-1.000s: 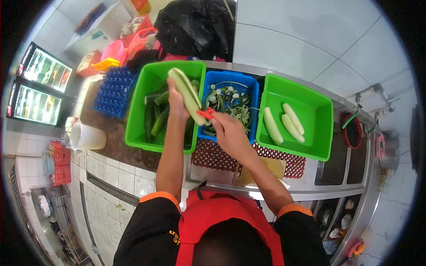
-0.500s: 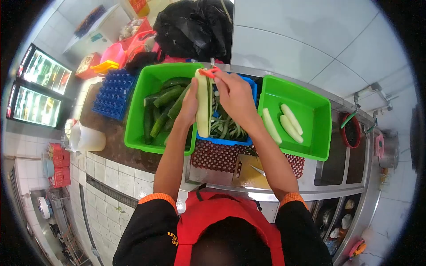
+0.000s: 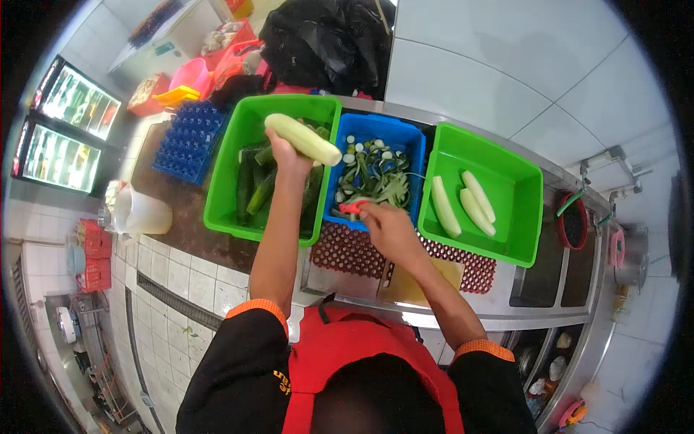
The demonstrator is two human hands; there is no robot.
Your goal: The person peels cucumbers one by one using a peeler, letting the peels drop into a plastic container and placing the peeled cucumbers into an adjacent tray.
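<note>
My left hand (image 3: 289,158) is closed around a peeled, pale green cucumber (image 3: 303,139), which slants above the left green tub (image 3: 224,206). In that tub lie several dark green unpeeled cucumbers (image 3: 248,189). My right hand (image 3: 392,230) grips a red peeler (image 3: 353,207) low over the front of the blue tub (image 3: 415,137); its blade is hard to make out. Green peel strips (image 3: 383,184) and round white cut ends (image 3: 359,147) fill the blue tub. Three peeled cucumbers (image 3: 446,208) rest in the right green tub (image 3: 517,188).
A cutting board (image 3: 426,283) lies on red perforated matting (image 3: 347,252) in front of the tubs. To the left stand a blue egg tray (image 3: 189,141) and a white jug (image 3: 144,212). A black plastic bag (image 3: 325,47) is behind; a sink (image 3: 538,282) is at right.
My left hand has turned the cucumber from near upright to a slant and moved it left. My right hand has lowered the peeler away from it toward the blue tub's near edge.
</note>
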